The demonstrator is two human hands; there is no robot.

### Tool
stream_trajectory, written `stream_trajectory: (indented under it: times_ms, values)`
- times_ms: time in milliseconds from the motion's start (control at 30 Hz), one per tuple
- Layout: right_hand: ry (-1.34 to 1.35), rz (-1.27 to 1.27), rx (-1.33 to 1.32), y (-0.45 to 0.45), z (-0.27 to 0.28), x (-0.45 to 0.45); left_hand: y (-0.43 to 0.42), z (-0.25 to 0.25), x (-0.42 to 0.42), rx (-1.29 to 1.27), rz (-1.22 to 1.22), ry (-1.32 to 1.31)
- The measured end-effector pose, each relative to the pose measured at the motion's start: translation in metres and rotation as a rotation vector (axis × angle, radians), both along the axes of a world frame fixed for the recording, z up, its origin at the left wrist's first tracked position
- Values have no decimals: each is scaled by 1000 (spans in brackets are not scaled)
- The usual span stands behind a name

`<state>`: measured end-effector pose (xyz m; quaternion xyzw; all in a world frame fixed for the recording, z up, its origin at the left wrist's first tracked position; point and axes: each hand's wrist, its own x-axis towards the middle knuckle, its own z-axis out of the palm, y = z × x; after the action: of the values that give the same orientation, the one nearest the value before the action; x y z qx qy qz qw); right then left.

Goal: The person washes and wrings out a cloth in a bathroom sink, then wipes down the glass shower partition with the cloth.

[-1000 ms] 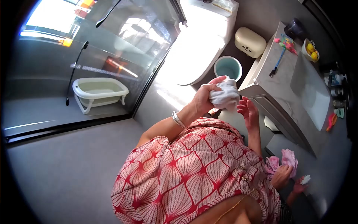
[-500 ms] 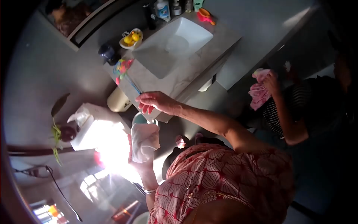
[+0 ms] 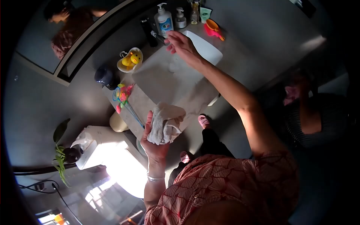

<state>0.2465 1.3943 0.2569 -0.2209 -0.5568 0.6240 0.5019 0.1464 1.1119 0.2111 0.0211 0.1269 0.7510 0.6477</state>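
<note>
The left hand, near the centre of the frame, cradles a bunched off-white fabric cloth on an upturned palm, its folds spilling past the fingers. That loose hold could let the cloth slide off onto the floor if the wrist tips. Toward the top of the frame, the right hand has loosely bent fingers by a dark slim faucet; whether they touch it cannot be told. A careless sweep there might knock over the white pump bottle with a blue label just behind. Below that hand lies a white rectangular basin set in a grey marbled worktop. At upper left, a white shell-shaped dish holds yellow toy ducks; beside it, a dark rounded jar hides any contents.
</note>
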Motion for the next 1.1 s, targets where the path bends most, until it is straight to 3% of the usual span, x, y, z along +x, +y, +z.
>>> stream_trajectory:
  times_ms: [67,100,167,233,300,367,467,567,633,700,767,800,833,867,900,933,967,1033,1067,1100]
  values:
    - [-304,-487,841,63,-1,-20,45,2,7,-12,67,5]
    - [-304,-453,835,95,0,-30,71,2,10,-12,104,21]
    - [-447,-471,721,144,-6,-47,121,-2,16,-43,170,-23]
    - [-365,2,-98,158,16,-55,163,-14,14,-2,207,-16]
    - [-99,355,-323,202,-1,-75,202,-22,12,-37,239,-21]
    - [41,392,-237,224,-14,-100,238,-32,6,-55,252,-16]
    - [207,449,-361,253,-13,-119,286,-44,-1,-45,181,-19]
    - [278,495,-457,257,0,-134,310,-48,1,-127,193,2]
    - [297,539,-381,259,10,-123,324,-60,-7,-119,175,13]
    - [-49,521,-277,244,29,-91,336,-69,-8,-118,168,-38]
    - [-146,462,-108,237,20,-57,347,-83,-20,-36,95,-93]
    - [-244,374,-50,234,1,-47,350,-86,-21,-100,148,-46]
    - [-402,194,106,248,-53,-51,353,-88,-22,-164,200,2]
    - [-511,220,104,253,-101,-44,356,-89,-22,-164,200,-4]
    - [-523,252,-149,235,-133,-36,359,-87,-22,-180,167,102]
    - [-644,494,-177,239,-171,-26,363,-87,-22,-197,134,208]
    - [-374,504,-717,212,-165,-31,370,-96,-22,-130,95,272]
    - [-250,538,-935,194,-134,-15,379,-104,-26,-213,115,531]
    - [-252,546,-939,194,-138,-13,374,-103,-31,-220,121,531]
    - [-278,447,-589,194,-144,-11,368,-101,-37,-194,180,507]
